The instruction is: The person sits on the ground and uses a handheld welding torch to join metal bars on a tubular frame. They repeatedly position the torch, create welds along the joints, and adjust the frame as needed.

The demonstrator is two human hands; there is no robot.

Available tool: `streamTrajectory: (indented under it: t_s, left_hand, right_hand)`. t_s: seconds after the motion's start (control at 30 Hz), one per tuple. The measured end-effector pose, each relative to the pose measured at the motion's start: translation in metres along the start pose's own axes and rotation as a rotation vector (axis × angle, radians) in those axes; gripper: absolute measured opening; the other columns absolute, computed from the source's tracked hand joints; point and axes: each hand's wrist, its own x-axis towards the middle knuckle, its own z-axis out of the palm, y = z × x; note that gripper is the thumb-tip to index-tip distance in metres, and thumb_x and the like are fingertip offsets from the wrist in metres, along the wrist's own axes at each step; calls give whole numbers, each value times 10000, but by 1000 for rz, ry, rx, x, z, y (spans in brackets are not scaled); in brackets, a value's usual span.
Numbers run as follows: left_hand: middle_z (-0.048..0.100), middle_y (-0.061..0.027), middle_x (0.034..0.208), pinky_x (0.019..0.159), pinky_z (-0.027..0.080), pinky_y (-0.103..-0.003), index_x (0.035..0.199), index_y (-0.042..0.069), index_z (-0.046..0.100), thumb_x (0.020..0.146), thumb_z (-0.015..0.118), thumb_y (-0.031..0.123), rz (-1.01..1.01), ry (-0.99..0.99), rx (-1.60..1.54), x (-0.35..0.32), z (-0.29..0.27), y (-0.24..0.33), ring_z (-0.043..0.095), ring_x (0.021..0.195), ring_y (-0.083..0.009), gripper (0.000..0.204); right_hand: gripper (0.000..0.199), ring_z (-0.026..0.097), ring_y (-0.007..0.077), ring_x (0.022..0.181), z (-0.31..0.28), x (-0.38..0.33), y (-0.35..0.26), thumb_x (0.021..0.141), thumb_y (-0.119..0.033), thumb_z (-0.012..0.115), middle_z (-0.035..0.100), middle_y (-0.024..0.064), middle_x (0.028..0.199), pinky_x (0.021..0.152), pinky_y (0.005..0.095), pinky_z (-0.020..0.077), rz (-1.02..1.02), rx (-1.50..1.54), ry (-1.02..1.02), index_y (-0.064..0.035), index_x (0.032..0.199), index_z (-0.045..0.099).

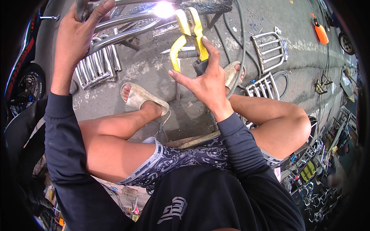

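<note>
Floor [154, 69]: grey concrete, strewn with chrome racks [269, 46] at far right.
Tubes [127, 23]: chrome, far left, bright weld spark at their right end.
Left hand [79, 30]: wrapped around the tubes.
Right hand [204, 79]: fingers half spread, thumb and palm holding the yellow holder [190, 34], centre far.

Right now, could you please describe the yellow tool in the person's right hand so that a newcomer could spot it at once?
Start at the bright welding glare at the top of the view, on the chrome tubes. Just right of it, the right hand holds a yellow-handled electrode holder, pointed toward the glare. It is the only yellow thing among grey metal racks and concrete.
</note>
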Motion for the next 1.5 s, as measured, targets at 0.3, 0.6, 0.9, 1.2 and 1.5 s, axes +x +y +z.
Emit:
streamTrajectory:
  t_s: [0.3,0.6,0.9,1.2,1.5]
  left_hand:
    - [826,-106,1145,953,592,-314,1407,120,715,1072,735,448,34,0,-2,0,0,-3,805,1127,-203,469]
    - [820,-118,1152,956,593,-317,1413,107,706,1068,749,430,2,-6,-69,1,0,-5,805,1125,-212,475]
    - [826,-121,1142,970,589,-319,1422,111,702,1065,750,444,-4,0,-1,-1,0,-1,804,1132,-223,491]
    - [834,-125,1121,984,581,-315,1415,103,712,1055,754,466,-32,24,0,0,0,-5,801,1138,-217,513]
    - [839,-141,1113,1008,584,-328,1425,132,711,1042,744,532,-1,8,75,0,-5,-8,803,1146,-227,555]
  right_hand:
    - [1134,769,336,1149,3,1,2,730,-353,1053,709,254,1332,967,429,627,-24,5,8,-52,1583,369]
    - [1151,774,316,1123,4,2,4,728,-366,1054,705,232,1312,938,426,633,-33,13,24,-52,1590,359]
    - [1151,753,342,1204,5,2,4,723,-356,1056,678,257,1375,1011,443,620,-52,12,54,-40,1584,361]
    - [1131,759,326,1189,6,2,7,739,-347,1048,700,251,1346,1009,433,623,-58,6,30,-45,1585,362]
    - [1144,775,279,1069,7,1,7,729,-378,1054,721,224,1305,924,401,636,-36,-15,15,-53,1587,370]
